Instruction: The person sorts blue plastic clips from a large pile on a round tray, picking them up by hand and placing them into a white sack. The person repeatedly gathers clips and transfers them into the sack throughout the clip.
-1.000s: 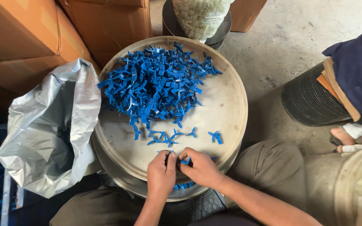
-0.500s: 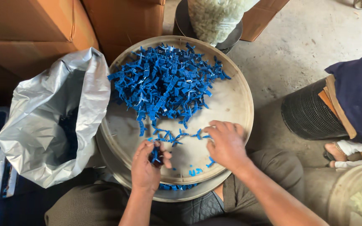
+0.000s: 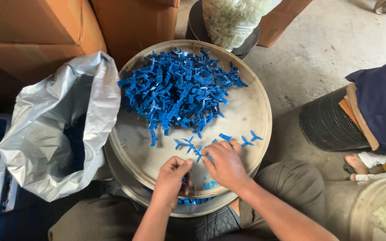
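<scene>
Both hands slid back to the tray's (image 3: 264,111) near edge; left hand (image 3: 170,180) pinched shut on a blue clip (image 3: 185,180), right hand (image 3: 224,163) loosely spread over loose ones. Big pile (image 3: 179,89) left, far side.

This looks like a small workshop or a storage room where parts are sorted by hand. The floor (image 3: 336,49) is bare grey concrete. Brown cardboard boxes (image 3: 36,40) stand stacked along the wall. A round shallow tray (image 3: 255,116) carries a heap of small blue plastic parts (image 3: 179,89), and beside it an open silver plastic bag (image 3: 50,134) holds more of them. A clear bag of white plastic parts (image 3: 231,18) stands behind.
</scene>
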